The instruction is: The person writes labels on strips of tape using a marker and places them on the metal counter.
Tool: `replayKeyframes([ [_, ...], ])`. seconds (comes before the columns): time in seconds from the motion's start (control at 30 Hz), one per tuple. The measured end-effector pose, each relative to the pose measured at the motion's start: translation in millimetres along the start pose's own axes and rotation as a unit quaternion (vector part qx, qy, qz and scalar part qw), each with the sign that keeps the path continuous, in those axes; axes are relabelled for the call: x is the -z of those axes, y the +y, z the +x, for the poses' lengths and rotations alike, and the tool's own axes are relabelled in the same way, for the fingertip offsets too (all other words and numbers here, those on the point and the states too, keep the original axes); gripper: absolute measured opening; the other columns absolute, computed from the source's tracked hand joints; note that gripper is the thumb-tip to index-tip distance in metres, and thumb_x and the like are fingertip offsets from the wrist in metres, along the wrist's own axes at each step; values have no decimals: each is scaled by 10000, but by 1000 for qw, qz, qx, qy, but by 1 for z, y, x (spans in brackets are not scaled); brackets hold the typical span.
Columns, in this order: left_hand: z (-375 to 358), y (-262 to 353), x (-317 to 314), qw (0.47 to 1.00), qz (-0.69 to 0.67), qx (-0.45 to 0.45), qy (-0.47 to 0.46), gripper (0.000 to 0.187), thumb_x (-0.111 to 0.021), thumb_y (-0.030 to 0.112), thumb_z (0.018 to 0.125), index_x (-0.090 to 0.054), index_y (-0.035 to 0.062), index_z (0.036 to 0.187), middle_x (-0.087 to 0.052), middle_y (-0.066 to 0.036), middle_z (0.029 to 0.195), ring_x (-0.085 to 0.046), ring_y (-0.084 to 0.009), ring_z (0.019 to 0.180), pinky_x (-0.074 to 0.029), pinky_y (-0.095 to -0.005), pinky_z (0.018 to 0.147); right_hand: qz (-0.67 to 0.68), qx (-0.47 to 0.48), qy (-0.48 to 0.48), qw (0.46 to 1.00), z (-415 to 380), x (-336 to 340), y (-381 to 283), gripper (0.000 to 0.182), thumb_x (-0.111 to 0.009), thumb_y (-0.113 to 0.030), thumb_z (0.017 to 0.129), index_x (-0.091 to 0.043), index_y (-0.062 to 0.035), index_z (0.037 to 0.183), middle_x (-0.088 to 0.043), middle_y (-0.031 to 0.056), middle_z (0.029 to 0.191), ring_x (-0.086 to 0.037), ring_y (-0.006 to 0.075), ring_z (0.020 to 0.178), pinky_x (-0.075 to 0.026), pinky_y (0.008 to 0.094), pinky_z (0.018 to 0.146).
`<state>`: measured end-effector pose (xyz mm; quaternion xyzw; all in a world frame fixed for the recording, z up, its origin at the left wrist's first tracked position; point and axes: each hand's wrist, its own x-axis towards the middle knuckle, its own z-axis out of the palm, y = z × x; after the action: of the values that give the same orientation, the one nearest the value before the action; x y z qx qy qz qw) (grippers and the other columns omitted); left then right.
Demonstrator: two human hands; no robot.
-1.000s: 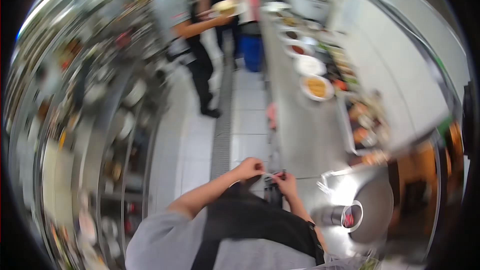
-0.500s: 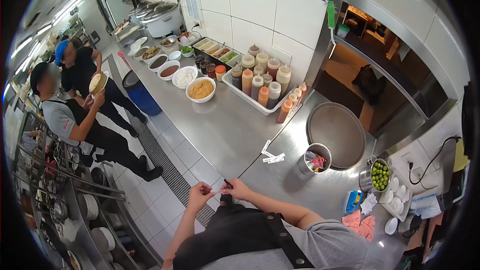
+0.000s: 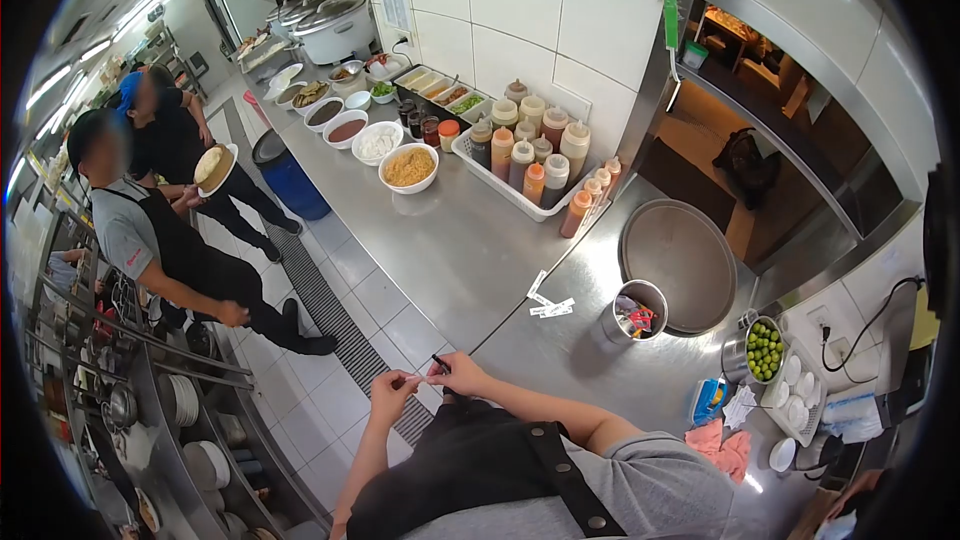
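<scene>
My left hand (image 3: 393,393) is closed in front of my apron, its fingertips pinching one end of a small whitish piece. Close beside it, my right hand (image 3: 459,376) has its fingers wrapped round a black pen (image 3: 440,364) and is nearly touching the same small piece. Both hands are just off the steel counter's edge. On the counter (image 3: 490,285), white label strips (image 3: 552,309) lie near a metal container (image 3: 634,312) with colourful packets inside.
Bowls of ingredients (image 3: 409,169) and a white basket of sauce bottles (image 3: 536,202) line the wall side. A round tray (image 3: 678,265) and a pot of limes (image 3: 764,350) are at right. Two people (image 3: 170,240) stand at left near a blue barrel (image 3: 292,180).
My hands have drawn closer together, and the pen is more upright. One person at left has lowered a hand from the plate, which now sits a little further right.
</scene>
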<state>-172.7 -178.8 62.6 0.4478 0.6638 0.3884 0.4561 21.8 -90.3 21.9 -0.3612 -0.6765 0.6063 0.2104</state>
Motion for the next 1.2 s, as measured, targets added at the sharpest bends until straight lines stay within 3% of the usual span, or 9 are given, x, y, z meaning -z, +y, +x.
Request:
replayKeyframes([
  [0.2, 4, -4, 5, 997, -69, 9, 37, 198, -683, 121, 990, -729, -52, 906, -729, -82, 762, -668, -121, 672, -522, -255, 643, 5, -3, -35, 999, 9, 1, -16, 137, -777, -128, 886, -740, 1, 915, -741, 47, 793, -659, 112, 745, -529, 315, 704],
  [0.37, 5, -1, 7, 989, -112, -45, 88, 248, -702, 178, 992, -765, -61, 972, -736, -92, 783, -702, -137, 730, -579, -282, 691, -33, -22, -24, 999, 19, 5, -33, 165, -771, -102, 876, -739, 26, 975, -764, 99, 855, -710, 142, 788, -566, 316, 765],
  [0.5, 1, 1, 21, 984, -113, -70, 116, 252, -711, 208, 989, -768, -38, 983, -738, -95, 796, -697, -123, 731, -571, -285, 683, -12, -44, -47, 998, 35, 1, -26, 188, -790, -131, 885, -718, 8, 988, -747, 78, 899, -699, 152, 850, -547, 308, 799],
  [0.67, -29, -5, 36, 960, -192, -32, 199, 237, -726, 181, 966, -724, -51, 912, -721, -95, 751, -724, -144, 644, -560, -282, 543, 29, -49, -115, 992, 42, -33, -40, 156, -772, -119, 909, -696, 6, 960, -734, 73, 837, -565, 68, 597, -409, 223, 528],
  [0.77, -51, -22, 44, 936, -239, -1, 257, 247, -732, 185, 964, -716, -55, 911, -715, -104, 748, -719, -144, 621, -548, -267, 510, 29, -84, -145, 985, 42, -68, -49, 160, -782, -135, 909, -692, -7, 941, -721, 55, 796, -469, 46, 519, -338, 215, 473],
  [1.0, -87, -45, 61, 912, -242, 29, 329, 276, -760, 201, 949, -717, -66, 896, -714, -112, 753, -722, -151, 612, -508, -269, 456, 8, -92, -249, 964, 49, -107, -45, 166, -785, -132, 908, -681, -11, 952, -700, 44, 762, -464, 47, 504, -348, 221, 471],
  [1.1, -88, -52, 68, 891, -288, 64, 344, 262, -760, 192, 952, -715, -61, 902, -713, -113, 759, -729, -166, 629, -552, -271, 500, 7, -91, -255, 963, 60, -117, -43, 148, -778, -109, 900, -684, -11, 958, -699, 40, 763, -457, 47, 500, -347, 220, 471],
  [1.17, -87, -56, 72, 806, -463, 60, 365, 216, -741, 152, 963, -695, -59, 966, -744, -135, 850, -738, -187, 680, -614, -278, 603, 5, -95, -259, 961, 66, -121, -43, 131, -767, -103, 902, -689, -10, 950, -698, 37, 764, -457, 46, 501, -347, 219, 471],
  [1.2, -86, -68, 75, 805, -465, 64, 363, 216, -741, 152, 963, -695, -59, 966, -744, -135, 850, -738, -187, 680, -614, -278, 603, -21, -90, -273, 958, 69, -121, -42, 113, -756, -102, 904, -703, -11, 944, -696, 26, 762, -452, 44, 501, -346, 222, 470],
])
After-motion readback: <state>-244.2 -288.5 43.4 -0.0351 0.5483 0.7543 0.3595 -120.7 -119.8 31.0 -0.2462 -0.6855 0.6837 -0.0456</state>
